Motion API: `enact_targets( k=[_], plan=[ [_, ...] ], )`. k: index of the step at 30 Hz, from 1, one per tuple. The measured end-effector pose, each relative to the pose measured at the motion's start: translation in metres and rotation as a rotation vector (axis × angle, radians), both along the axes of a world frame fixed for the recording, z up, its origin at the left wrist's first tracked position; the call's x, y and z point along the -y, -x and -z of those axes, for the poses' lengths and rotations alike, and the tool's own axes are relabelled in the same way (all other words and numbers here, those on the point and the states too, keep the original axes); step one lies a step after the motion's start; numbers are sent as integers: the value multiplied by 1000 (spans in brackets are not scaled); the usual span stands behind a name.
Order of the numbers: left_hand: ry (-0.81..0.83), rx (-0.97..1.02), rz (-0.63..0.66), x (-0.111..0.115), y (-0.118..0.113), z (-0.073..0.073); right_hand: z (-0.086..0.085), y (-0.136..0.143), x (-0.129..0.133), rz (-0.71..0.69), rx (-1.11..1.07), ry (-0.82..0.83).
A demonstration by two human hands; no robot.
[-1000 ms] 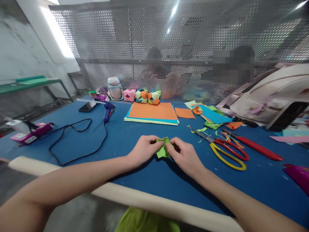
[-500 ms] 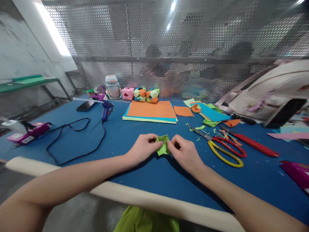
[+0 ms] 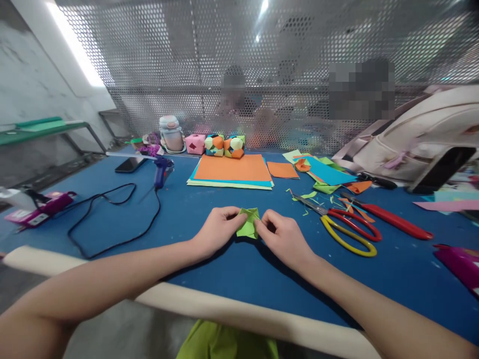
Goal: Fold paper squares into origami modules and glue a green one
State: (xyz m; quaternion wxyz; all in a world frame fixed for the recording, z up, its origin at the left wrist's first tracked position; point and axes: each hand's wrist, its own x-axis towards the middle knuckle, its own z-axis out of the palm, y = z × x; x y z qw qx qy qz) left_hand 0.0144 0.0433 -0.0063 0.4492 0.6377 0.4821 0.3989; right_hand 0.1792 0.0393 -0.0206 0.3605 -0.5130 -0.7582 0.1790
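1. Nearest, green cloth (image 3: 226, 341) shows below the cream padded edge (image 3: 232, 304) of the blue tabletop (image 3: 220, 274).
2. Over the near middle of the tabletop, the left hand (image 3: 216, 230) pinches the left side of a small folded green paper (image 3: 247, 229) between thumb and fingers.
3. The right hand (image 3: 285, 238) grips the paper's right edge, its thumb and fingertips closed there. The folded piece lies between the two hands, creased, with pointed corners.
4. To the right are scissors (image 3: 325, 211) with one red and one yellow handle loop, and a red-handled tool (image 3: 398, 221) beyond them. A magenta object (image 3: 457, 267) is cut off by the right border of the view.
5. To the left, a black cord (image 3: 125, 243) loops over the surface near a magenta power strip (image 3: 47, 212). Farther in stands a blue glue gun (image 3: 159, 172), with a dark phone (image 3: 129, 164) lying near it.
6. Beyond the hands lies a paper stack (image 3: 232, 169), orange on top, with a small orange sheet (image 3: 283, 170) just beside it. Colored scraps and a blue sheet (image 3: 331, 171) are farther right.
7. At the back are a lidded bottle (image 3: 172, 135), a pink paper cube (image 3: 195, 144) and two multicolored paper balls (image 3: 214, 145). A pale backpack (image 3: 415, 137) sits on the right, behind an upright dark device (image 3: 443, 169).
8. Farthest, a perforated metal panel (image 3: 157, 65) has blurred people behind it.
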Motion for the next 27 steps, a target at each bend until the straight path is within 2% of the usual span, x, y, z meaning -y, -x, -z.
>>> enact_targets(
  k=[7, 12, 16, 18, 24, 27],
  plan=[
    [6, 11, -2, 0, 0, -2, -16, -8, 1, -6, -173, 84],
    [18, -28, 6, 1, -2, 0, -10, -4, 0, -69, -162, 137],
    [14, -36, 31, 1, -3, 1, -3, 0, -2, -44, -132, 93],
    [48, 10, 56, 0, -4, 1, -3, -2, -3, -29, -116, 68],
    [353, 414, 184, -3, -4, -1, -3, -7, -5, -20, -91, 75],
    [305, 307, 149, -3, -2, -2, -2, -7, -4, -36, -88, 65]
  ],
)
